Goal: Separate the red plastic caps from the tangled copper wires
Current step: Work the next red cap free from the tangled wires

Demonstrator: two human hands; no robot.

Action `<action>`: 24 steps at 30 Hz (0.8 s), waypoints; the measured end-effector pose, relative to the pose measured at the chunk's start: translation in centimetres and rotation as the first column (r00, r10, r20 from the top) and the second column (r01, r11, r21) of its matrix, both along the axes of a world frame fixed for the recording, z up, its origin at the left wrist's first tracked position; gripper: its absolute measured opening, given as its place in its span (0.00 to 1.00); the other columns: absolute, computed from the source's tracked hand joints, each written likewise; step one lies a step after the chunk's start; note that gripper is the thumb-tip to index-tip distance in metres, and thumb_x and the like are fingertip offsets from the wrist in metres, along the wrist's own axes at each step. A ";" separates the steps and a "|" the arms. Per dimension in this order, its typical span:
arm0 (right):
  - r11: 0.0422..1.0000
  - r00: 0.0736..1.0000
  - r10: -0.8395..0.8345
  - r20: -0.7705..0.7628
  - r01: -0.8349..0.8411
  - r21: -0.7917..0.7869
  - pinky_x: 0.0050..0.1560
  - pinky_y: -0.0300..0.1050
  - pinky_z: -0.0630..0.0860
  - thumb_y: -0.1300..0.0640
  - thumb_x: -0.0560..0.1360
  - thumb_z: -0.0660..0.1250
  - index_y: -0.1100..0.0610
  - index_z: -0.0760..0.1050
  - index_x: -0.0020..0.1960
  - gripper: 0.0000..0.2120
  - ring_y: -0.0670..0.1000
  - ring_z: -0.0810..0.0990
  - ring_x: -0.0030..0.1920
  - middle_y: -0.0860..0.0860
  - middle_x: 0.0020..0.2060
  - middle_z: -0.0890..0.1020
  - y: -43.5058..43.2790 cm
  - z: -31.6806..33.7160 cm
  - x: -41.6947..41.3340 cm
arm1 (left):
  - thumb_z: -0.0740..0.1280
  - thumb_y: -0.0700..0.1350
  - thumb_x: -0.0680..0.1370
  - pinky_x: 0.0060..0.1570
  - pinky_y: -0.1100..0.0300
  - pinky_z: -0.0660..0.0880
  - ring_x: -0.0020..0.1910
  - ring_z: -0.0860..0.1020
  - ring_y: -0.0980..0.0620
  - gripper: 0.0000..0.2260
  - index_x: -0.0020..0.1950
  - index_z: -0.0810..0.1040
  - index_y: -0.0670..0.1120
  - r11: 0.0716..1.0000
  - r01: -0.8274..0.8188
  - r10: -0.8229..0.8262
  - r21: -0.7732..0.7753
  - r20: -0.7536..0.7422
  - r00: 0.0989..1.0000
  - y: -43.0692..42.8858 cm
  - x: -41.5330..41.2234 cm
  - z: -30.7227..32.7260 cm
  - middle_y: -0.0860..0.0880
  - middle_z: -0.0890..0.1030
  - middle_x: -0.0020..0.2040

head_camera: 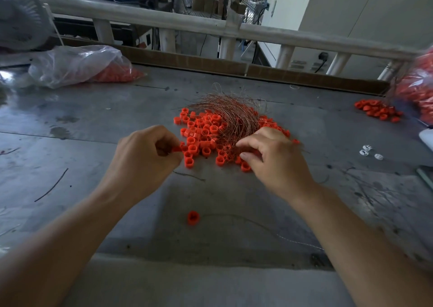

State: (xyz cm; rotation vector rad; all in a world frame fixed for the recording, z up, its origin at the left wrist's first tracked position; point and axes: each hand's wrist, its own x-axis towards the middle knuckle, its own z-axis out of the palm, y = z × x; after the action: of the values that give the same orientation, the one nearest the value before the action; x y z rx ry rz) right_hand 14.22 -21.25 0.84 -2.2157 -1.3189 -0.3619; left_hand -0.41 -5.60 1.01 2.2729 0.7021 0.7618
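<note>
A fan (pixel 18 18) is cut off at the far left edge. Beside it a clear plastic bag (pixel 77 65) lies on the grey counter (pixel 93 119), and red pieces show blurred through its film. A cardboard strip (pixel 210 63) lines the counter's far edge. Bare counter lies open in front of the bag and down to the near edge.

The left hand (pixel 145 152) has its fingers curled and pinches 1 red cap (pixel 177 147) at the left fringe of the pile. The pile of red caps (pixel 203 131) sits mid-counter. The tangled copper wires (pixel 229 114) lie over its far and right part, hiding many caps under the strands. The right hand (pixel 274 156) bends its fingers onto the near end of the wires; whether it pinches any strand cannot be told.

Between the forearms 1 loose cap (pixel 193 218) lies alone, and a thin wire (pixel 257 227) trails right from it. Further right are 3 small white bits (pixel 369 150), a smaller heap of caps (pixel 377 111), and a second bag (pixel 419 88), blurred and cut off by the right edge.
</note>
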 end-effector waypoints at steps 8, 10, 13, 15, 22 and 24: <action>1.000 0.992 0.020 0.121 -0.023 0.021 0.41 0.47 0.74 0.63 0.67 0.73 0.61 0.82 0.42 0.04 0.55 0.76 0.40 0.55 0.36 0.79 0.7 -0.9 -0.4 | 0.74 0.39 0.68 0.34 0.80 0.66 0.38 0.76 0.66 0.14 0.32 0.74 0.57 0.993 0.112 -0.111 -0.025 0.012 0.994 -1.1 0.2 -0.4 0.58 0.78 0.31; 0.993 0.992 0.042 0.117 -0.054 0.101 0.42 0.45 0.73 0.64 0.65 0.73 0.61 0.82 0.40 0.03 0.55 0.79 0.39 0.55 0.36 0.82 0.7 -0.7 -0.4 | 0.74 0.39 0.68 0.34 0.80 0.67 0.38 0.76 0.66 0.15 0.33 0.74 0.58 0.991 0.130 -0.130 -0.022 0.023 0.991 -1.1 0.1 -0.5 0.59 0.79 0.31; 0.953 0.992 0.103 0.072 -0.120 0.279 0.46 0.50 0.77 0.63 0.67 0.71 0.61 0.82 0.41 0.04 0.52 0.82 0.40 0.53 0.38 0.84 0.5 0.2 -0.7 | 0.73 0.38 0.68 0.34 0.79 0.67 0.35 0.77 0.68 0.16 0.36 0.75 0.60 0.981 0.185 -0.181 -0.050 0.075 0.981 -1.3 -0.1 -0.4 0.62 0.80 0.34; 0.908 0.988 0.139 0.061 -0.152 0.389 0.44 0.51 0.78 0.62 0.68 0.70 0.61 0.82 0.43 0.05 0.48 0.82 0.39 0.51 0.37 0.83 0.1 0.9 -0.9 | 0.73 0.38 0.68 0.34 0.79 0.68 0.33 0.76 0.69 0.17 0.38 0.76 0.62 0.967 0.249 -0.242 -0.051 0.108 0.964 -1.7 -0.2 -0.1 0.67 0.79 0.38; 0.818 0.917 0.389 -0.088 -0.300 0.490 0.47 0.54 0.78 0.55 0.68 0.72 0.46 0.74 0.51 0.14 0.44 0.81 0.42 0.39 0.38 0.79 -1.0 2.4 -2.7 | 0.71 0.44 0.67 0.42 0.67 0.76 0.47 0.79 0.61 0.08 0.44 0.82 0.56 0.834 0.546 -0.551 0.075 0.110 0.827 -3.0 -0.3 0.2 0.62 0.75 0.59; 0.813 0.868 0.464 -0.175 -0.339 0.473 0.47 0.54 0.78 0.55 0.67 0.72 0.43 0.75 0.48 0.13 0.45 0.82 0.43 0.40 0.38 0.81 -1.1 2.6 -3.2 | 0.71 0.43 0.68 0.44 0.68 0.76 0.49 0.78 0.63 0.09 0.45 0.83 0.53 0.788 0.614 -0.613 0.037 0.128 0.779 -3.4 -0.2 0.0 0.61 0.75 0.59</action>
State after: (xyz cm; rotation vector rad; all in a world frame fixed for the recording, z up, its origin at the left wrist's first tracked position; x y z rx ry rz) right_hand 10.98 -22.32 3.47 -1.5033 -1.3564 -0.1424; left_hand -0.59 -9.00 1.01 2.2139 -0.1243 0.5698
